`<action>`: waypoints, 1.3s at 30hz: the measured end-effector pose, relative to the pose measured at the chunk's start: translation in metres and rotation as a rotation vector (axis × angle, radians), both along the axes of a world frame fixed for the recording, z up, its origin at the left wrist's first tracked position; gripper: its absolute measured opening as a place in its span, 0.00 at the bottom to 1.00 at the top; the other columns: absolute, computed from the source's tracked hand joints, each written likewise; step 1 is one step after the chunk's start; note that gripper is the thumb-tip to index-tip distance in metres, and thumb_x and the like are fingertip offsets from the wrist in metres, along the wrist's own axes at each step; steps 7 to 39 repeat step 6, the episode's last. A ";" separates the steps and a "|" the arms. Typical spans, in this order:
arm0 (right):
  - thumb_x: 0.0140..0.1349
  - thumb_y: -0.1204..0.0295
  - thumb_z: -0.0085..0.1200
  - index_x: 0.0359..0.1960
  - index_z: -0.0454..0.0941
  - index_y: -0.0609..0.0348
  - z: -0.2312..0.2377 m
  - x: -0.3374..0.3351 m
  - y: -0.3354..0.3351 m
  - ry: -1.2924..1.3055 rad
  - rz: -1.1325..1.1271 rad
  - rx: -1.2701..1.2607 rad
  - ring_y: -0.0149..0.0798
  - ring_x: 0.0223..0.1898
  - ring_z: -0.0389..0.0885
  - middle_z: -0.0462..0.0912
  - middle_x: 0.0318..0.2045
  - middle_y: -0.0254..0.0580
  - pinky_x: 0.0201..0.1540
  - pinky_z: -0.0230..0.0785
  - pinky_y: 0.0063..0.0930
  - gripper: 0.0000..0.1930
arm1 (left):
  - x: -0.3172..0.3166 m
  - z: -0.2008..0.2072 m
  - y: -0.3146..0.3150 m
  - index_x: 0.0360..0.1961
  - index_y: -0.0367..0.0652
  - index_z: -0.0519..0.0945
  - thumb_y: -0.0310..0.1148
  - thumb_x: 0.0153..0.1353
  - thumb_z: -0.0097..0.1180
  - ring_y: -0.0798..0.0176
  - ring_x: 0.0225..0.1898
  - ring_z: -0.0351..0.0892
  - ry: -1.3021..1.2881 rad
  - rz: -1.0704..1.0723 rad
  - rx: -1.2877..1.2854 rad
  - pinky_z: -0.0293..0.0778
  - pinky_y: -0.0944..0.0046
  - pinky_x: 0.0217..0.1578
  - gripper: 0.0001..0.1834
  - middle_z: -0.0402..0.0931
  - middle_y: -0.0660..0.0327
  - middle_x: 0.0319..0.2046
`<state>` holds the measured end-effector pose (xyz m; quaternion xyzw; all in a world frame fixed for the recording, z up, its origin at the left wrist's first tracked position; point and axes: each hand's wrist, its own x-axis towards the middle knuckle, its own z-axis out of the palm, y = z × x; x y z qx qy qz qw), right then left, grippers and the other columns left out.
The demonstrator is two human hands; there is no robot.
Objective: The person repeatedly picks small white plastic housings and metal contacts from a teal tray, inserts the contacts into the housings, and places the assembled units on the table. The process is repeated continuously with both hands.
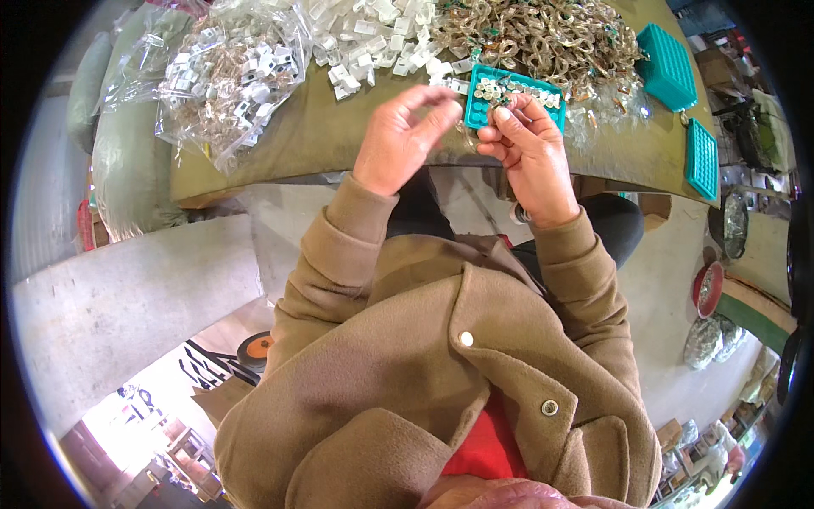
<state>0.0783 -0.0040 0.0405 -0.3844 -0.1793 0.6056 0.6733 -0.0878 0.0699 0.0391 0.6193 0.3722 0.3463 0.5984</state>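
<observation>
My left hand (pixel 403 140) is raised over the table's near edge, its thumb and forefinger drawn together in a pinch. Whatever it holds, if anything, is too small to make out. To its right, my right hand (pixel 536 151) pinches a small dark-and-green part (pixel 504 103) between thumb and fingertips, with the other fingers curled in. Just behind that hand lies a teal tray (pixel 471 117) with rows of round white pieces (pixel 492 88). Part of the tray is hidden by my fingers. White plastic housings (pixel 441 69) lie beyond my left hand.
A heap of transparent coiled parts (pixel 543 38) covers the table's back right. White housings (pixel 373 34) are piled at the back middle, beside a plastic bag (pixel 233 81) of similar pieces. Two more teal trays (pixel 666 68) (pixel 702 159) stand along the right edge of the olive tabletop (pixel 339 140).
</observation>
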 end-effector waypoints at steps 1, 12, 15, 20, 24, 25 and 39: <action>0.68 0.75 0.53 0.38 0.73 0.55 -0.003 0.000 0.002 -0.024 -0.010 0.007 0.27 0.29 0.80 0.78 0.30 0.31 0.34 0.78 0.23 0.02 | 0.002 -0.003 0.015 0.45 0.39 0.80 0.35 0.64 0.61 0.79 0.27 0.70 0.203 0.077 0.151 0.68 0.77 0.26 0.13 0.79 0.69 0.33; 0.66 0.73 0.56 0.37 0.72 0.56 -0.011 0.008 0.014 -0.175 0.034 0.116 0.27 0.26 0.79 0.77 0.28 0.31 0.33 0.78 0.23 0.04 | 0.019 -0.023 0.042 0.45 0.43 0.77 0.40 0.55 0.65 0.58 0.38 0.81 0.709 0.198 0.678 0.76 0.55 0.39 0.19 0.79 0.54 0.40; 0.66 0.73 0.56 0.37 0.72 0.56 -0.011 0.008 0.014 -0.175 0.034 0.116 0.27 0.26 0.79 0.77 0.28 0.31 0.33 0.78 0.23 0.04 | 0.019 -0.023 0.042 0.45 0.43 0.77 0.40 0.55 0.65 0.58 0.38 0.81 0.709 0.198 0.678 0.76 0.55 0.39 0.19 0.79 0.54 0.40; 0.66 0.73 0.56 0.37 0.72 0.56 -0.011 0.008 0.014 -0.175 0.034 0.116 0.27 0.26 0.79 0.77 0.28 0.31 0.33 0.78 0.23 0.04 | 0.019 -0.023 0.042 0.45 0.43 0.77 0.40 0.55 0.65 0.58 0.38 0.81 0.709 0.198 0.678 0.76 0.55 0.39 0.19 0.79 0.54 0.40; 0.66 0.73 0.56 0.37 0.72 0.56 -0.011 0.008 0.014 -0.175 0.034 0.116 0.27 0.26 0.79 0.77 0.28 0.31 0.33 0.78 0.23 0.04 | 0.019 -0.023 0.042 0.45 0.43 0.77 0.40 0.55 0.65 0.58 0.38 0.81 0.709 0.198 0.678 0.76 0.55 0.39 0.19 0.79 0.54 0.40; 0.66 0.73 0.56 0.37 0.72 0.56 -0.011 0.008 0.014 -0.175 0.034 0.116 0.27 0.26 0.79 0.77 0.28 0.31 0.33 0.78 0.23 0.04 | 0.019 -0.023 0.042 0.45 0.43 0.77 0.40 0.55 0.65 0.58 0.38 0.81 0.709 0.198 0.678 0.76 0.55 0.39 0.19 0.79 0.54 0.40; 0.66 0.73 0.56 0.37 0.72 0.56 -0.011 0.008 0.014 -0.175 0.034 0.116 0.27 0.26 0.79 0.77 0.28 0.31 0.33 0.78 0.23 0.04 | 0.019 -0.023 0.042 0.45 0.43 0.77 0.40 0.55 0.65 0.58 0.38 0.81 0.709 0.198 0.678 0.76 0.55 0.39 0.19 0.79 0.54 0.40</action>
